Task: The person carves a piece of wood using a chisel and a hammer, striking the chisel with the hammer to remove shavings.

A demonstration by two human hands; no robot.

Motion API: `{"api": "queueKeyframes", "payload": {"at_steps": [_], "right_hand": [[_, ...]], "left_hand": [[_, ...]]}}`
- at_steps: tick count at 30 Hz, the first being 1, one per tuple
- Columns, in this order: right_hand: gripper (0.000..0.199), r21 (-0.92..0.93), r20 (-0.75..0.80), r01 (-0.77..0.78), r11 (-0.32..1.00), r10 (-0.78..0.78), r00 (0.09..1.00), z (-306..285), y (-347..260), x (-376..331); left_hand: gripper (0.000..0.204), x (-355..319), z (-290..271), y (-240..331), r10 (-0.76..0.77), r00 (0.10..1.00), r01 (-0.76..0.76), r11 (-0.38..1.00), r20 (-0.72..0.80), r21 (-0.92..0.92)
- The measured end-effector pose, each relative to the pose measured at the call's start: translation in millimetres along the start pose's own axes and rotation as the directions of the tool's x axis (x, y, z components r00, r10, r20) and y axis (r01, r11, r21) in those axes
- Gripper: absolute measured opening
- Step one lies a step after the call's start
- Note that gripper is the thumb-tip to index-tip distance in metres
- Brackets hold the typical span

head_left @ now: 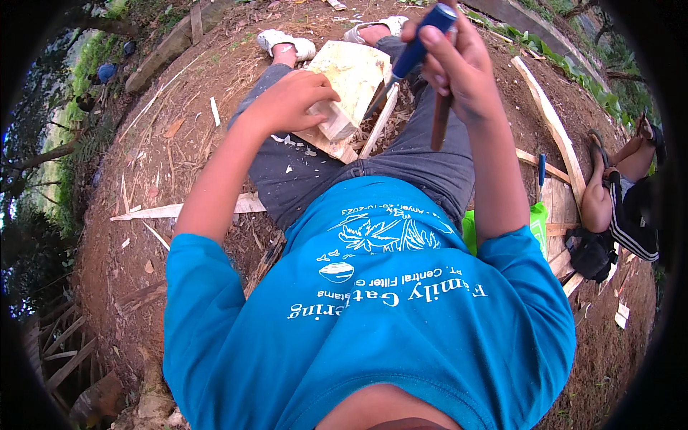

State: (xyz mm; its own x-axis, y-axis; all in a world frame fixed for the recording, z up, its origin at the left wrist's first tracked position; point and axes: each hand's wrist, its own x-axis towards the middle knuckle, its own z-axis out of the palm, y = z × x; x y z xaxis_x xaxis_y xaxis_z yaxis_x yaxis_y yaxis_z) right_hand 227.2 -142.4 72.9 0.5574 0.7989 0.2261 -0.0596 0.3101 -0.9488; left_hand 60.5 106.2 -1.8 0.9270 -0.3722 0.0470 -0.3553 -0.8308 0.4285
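A worker in a blue T-shirt (373,315) and dark trousers (283,186) sits over a piece of woodwork, which rests between the legs at the upper centre of the frame. The left hand (294,100) is clamped on a squared wooden piece (334,123) at the near end of a broad, pale wood block (351,68); whether the two are joined cannot be told. The right hand (459,68) is closed around a blue-handled tool (411,59), its narrow blade slanting down beside the block; contact is unclear. A brown strip (441,125) hangs below the same hand. The step in hand appears to be shaping the wood, and the next cut would call for a steady left hold, with its fingers clear of the edge. Farther off, pale clogs (301,48) stand on brown earth (186,154), a long slat (548,115) lies at upper right, and another person's leg (596,206) shows at the right edge.
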Motion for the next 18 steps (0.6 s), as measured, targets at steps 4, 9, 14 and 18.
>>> {"api": "queueKeyframes", "payload": {"at_steps": [4,9,14,18], "right_hand": [[0.035,0.024,-0.231,-0.012,1.0,0.017,0.973,-17,-8,-32],[0.031,0.048,-0.28,-0.065,0.997,0.076,0.957,-17,-9,-47],[0.035,0.079,-0.362,-0.047,0.996,0.073,0.929,-15,-10,-52],[0.036,0.091,-0.362,-0.034,0.995,0.065,0.93,-19,-14,-55]], "left_hand": [[0.036,-5,-12,1,-0.028,0.98,0.029,1.0,0.195,-0.001],[0.044,-3,-12,6,-0.105,0.946,0.129,0.99,0.306,-0.057],[0.057,8,-19,3,0.026,0.995,-0.03,0.999,0.099,0.041],[0.061,5,-4,16,0.031,0.998,-0.022,0.991,-0.061,0.132]]}}
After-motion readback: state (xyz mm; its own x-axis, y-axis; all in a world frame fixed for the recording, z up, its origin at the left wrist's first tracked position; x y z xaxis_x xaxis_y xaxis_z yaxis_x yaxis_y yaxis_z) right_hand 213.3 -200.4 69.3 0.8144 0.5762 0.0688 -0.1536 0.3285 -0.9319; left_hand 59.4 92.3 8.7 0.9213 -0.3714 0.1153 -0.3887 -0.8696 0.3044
